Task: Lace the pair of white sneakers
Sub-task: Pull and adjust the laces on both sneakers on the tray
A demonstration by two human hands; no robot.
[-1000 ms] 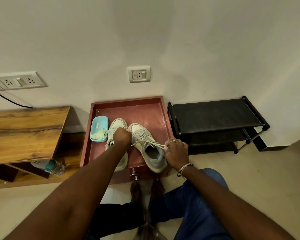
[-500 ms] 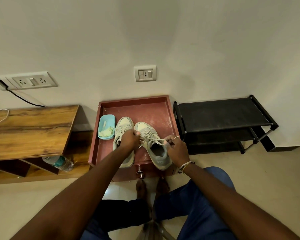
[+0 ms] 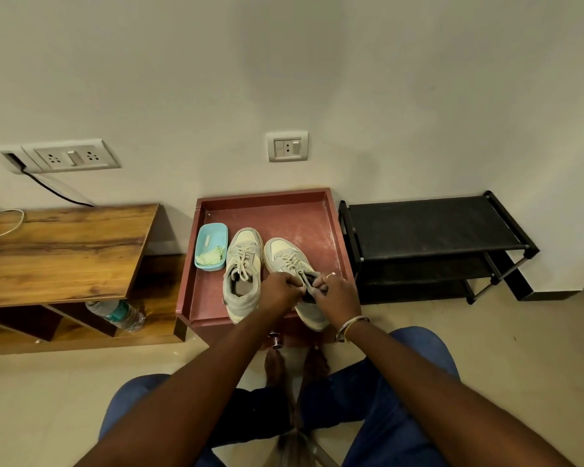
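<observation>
Head view: the pair sits in the red tray [image 3: 284, 210] at my 12 o'clock, toes pointing to 12. The left shoe [image 3: 243, 274] lies at 9 o'clock of the right shoe [image 3: 285, 256], and a blue tub [image 3: 211, 242] is at its 10.

The risk, as I judge it, is the lace [image 3: 292, 261] slipping from my pinch, or missing a top eyelet, since my own fingers hide that spot. A hard tug could also drag the shoe toward the tray's 6 o'clock rim.

My left hand [image 3: 279, 291] is curled, knuckles up, its grip pinching what seems a lace end at the shoe's mouth. My right hand [image 3: 336, 294] mirrors it at 3 o'clock, fingers curled tight on the lace there. Both forearms are stretched forward, nearly touching.
</observation>
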